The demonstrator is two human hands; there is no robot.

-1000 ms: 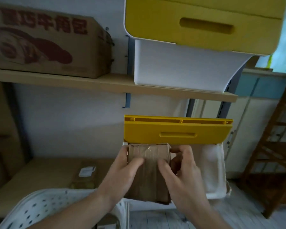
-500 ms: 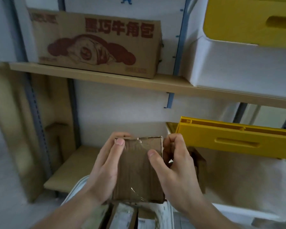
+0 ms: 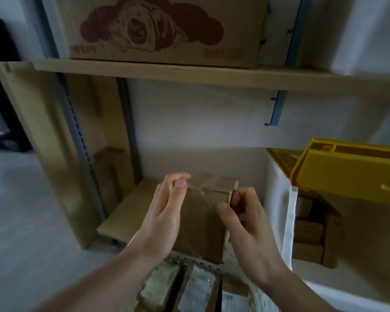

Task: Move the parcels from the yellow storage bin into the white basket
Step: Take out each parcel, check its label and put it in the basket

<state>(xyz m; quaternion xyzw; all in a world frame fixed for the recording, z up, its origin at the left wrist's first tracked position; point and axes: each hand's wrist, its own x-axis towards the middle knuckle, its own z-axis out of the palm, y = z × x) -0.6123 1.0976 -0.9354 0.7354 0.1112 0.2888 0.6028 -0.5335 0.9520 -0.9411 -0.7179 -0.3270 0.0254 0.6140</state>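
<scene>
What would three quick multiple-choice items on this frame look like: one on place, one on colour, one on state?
1. Where is the cardboard parcel?
A. Between both hands, above the white basket
B. On the upper shelf
C. On the floor

2. What colour is the flap on the storage bin at right?
A. Blue
B. Yellow
C. Red

3. How do the hands stand?
A. Both hang idle
B. Only the right holds the parcel
C. Both hold the parcel

Key: 1 A, the left hand and right hand flank it over the basket rim. 2 B, the flap is plainly yellow. 3 C, thumbs lie on its face, fingers round its sides.
</scene>
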